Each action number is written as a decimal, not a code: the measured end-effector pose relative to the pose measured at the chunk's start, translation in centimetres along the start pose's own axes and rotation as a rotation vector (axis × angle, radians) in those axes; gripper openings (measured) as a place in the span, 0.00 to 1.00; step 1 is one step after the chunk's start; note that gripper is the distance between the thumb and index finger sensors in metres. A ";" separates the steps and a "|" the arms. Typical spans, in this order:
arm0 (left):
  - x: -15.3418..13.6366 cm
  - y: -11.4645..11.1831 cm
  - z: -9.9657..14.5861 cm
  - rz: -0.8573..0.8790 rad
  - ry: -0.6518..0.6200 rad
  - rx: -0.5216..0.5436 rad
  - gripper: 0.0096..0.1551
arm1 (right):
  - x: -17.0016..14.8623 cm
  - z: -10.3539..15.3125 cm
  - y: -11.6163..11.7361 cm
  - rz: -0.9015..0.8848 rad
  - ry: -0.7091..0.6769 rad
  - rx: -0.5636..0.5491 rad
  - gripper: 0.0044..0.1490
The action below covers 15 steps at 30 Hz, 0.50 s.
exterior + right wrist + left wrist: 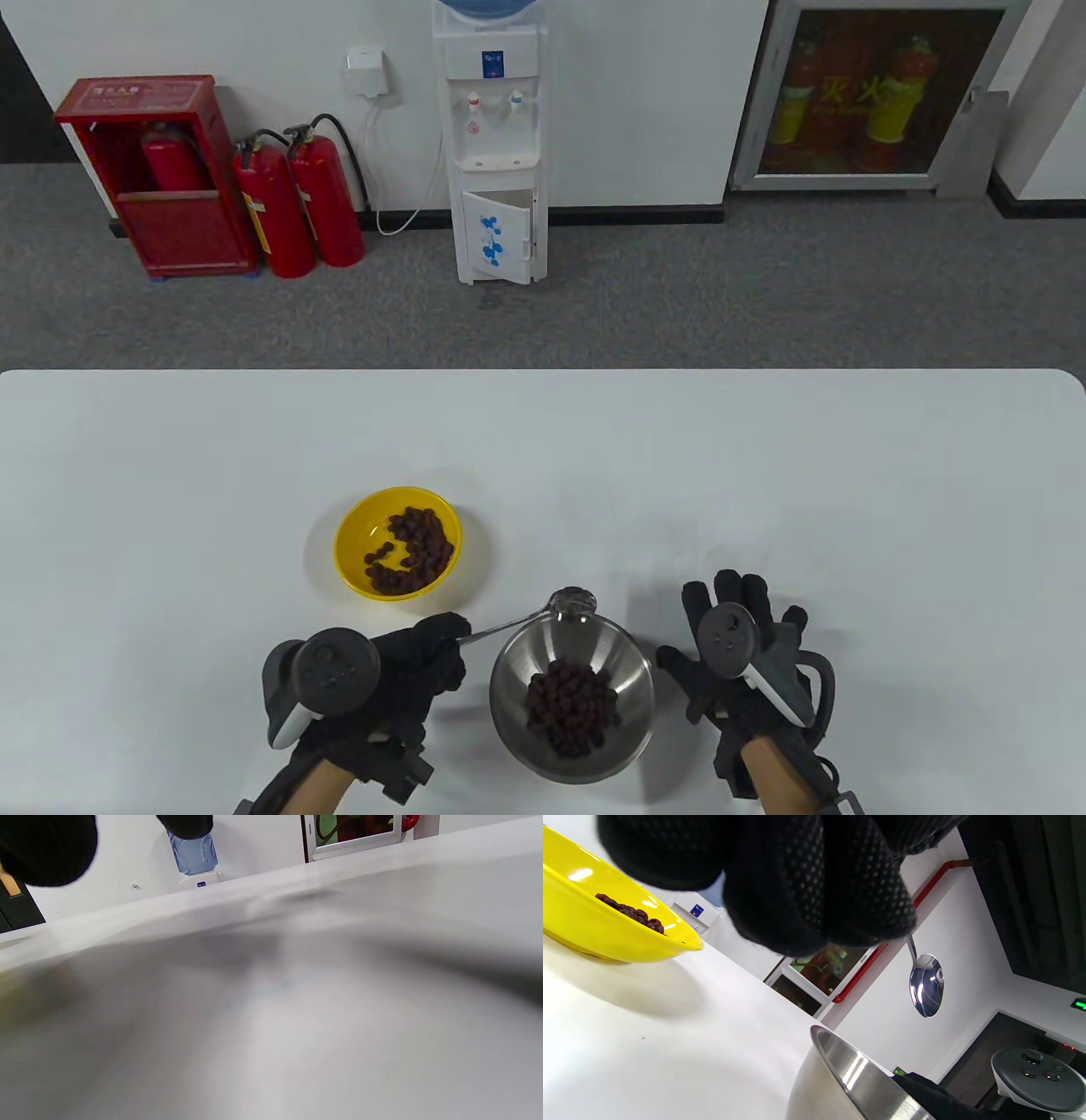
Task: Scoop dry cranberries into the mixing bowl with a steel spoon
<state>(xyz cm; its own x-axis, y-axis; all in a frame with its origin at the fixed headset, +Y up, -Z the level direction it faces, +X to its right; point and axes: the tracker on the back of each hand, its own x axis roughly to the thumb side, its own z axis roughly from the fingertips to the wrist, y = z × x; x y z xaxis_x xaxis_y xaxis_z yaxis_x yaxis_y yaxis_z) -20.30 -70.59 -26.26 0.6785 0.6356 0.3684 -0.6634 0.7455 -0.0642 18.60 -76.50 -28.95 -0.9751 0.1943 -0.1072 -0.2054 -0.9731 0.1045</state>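
On the white counter (764, 475), near centre: steel mixing bowl (517, 679) holding dry cranberries (570, 706); yellow bowl (349, 552) of more cranberries far-left of it. Left wrist view alone shows the steel spoon (926, 984) bowl empty and raised above the mixing bowl's rim; right wrist view is blurred. Left hand (399, 671) pinches the spoon handle. Right hand (738, 654) rests beside the mixing bowl, fingers spread, holding nothing.
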 end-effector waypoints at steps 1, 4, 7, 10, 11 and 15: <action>-0.1 0.0 0.0 -0.002 0.006 0.000 0.24 | 0.0 0.0 0.0 0.000 0.000 0.000 0.56; -0.6 0.1 0.0 -0.003 0.038 0.033 0.24 | 0.0 0.0 0.0 0.000 0.001 -0.001 0.56; -2.0 0.6 0.0 0.090 0.121 0.090 0.24 | 0.0 0.0 0.0 -0.001 0.001 -0.001 0.56; -3.9 1.3 0.3 0.256 0.245 0.156 0.24 | 0.0 0.0 0.0 -0.002 -0.001 -0.002 0.56; -4.7 1.5 0.4 0.307 0.294 0.173 0.24 | 0.0 0.0 0.0 -0.002 -0.001 -0.002 0.56; -7.7 2.2 1.1 0.477 0.447 0.250 0.25 | 0.0 0.0 0.0 -0.005 -0.001 -0.001 0.56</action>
<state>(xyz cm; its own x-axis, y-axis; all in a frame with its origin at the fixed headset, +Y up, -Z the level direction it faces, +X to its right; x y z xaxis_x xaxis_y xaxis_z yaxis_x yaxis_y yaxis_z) -27.34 -74.04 -28.17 0.3243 0.9436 -0.0674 -0.9374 0.3301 0.1114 18.60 -76.51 -28.97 -0.9743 0.1988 -0.1063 -0.2097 -0.9724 0.1027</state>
